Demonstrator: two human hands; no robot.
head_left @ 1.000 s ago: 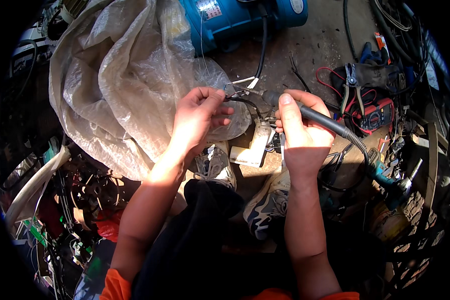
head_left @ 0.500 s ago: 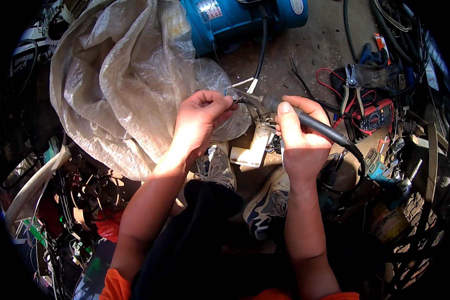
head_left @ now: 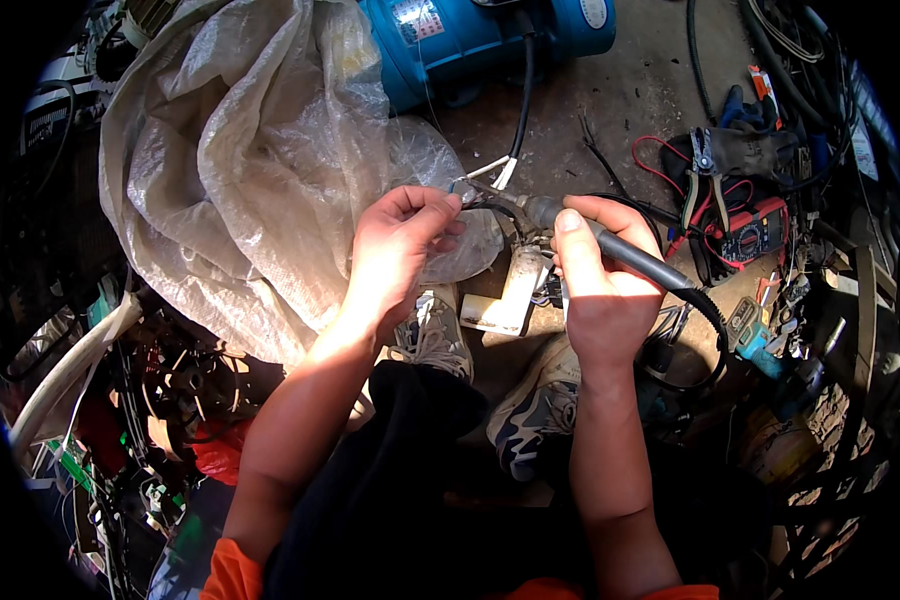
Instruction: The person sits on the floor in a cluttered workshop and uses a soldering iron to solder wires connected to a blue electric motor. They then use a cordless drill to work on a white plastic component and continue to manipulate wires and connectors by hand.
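Note:
Between finger and thumb, my left hand (head_left: pixel 405 235) pinches thin wire ends (head_left: pixel 455 188) at the edge of the crumpled plastic sheet (head_left: pixel 240 170). A black-handled tool like a soldering iron (head_left: pixel 650 260), with a coiled cord sleeve, is gripped in my right hand (head_left: pixel 605 270); its slim tip reaches the wires by my left fingertips, where any contact is too small to tell. A black cable (head_left: pixel 523 100) with white leads runs from a blue cylindrical motor (head_left: pixel 470 45) to just above my hands. An off-white angled piece (head_left: pixel 495 310) lies below them, between my shoes (head_left: pixel 535 400).
At the right lie pliers (head_left: pixel 705 175) on dark gloves, a red multimeter (head_left: pixel 755 232) with leads, a teal power tool (head_left: pixel 755 340) and loose cables. Scrap parts, wire and a red bag (head_left: pixel 220 450) crowd the lower left.
My left hand has moved slightly down and right. My right hand and the tool's handle have shifted a little downward, and its cord loop hangs slightly differently.

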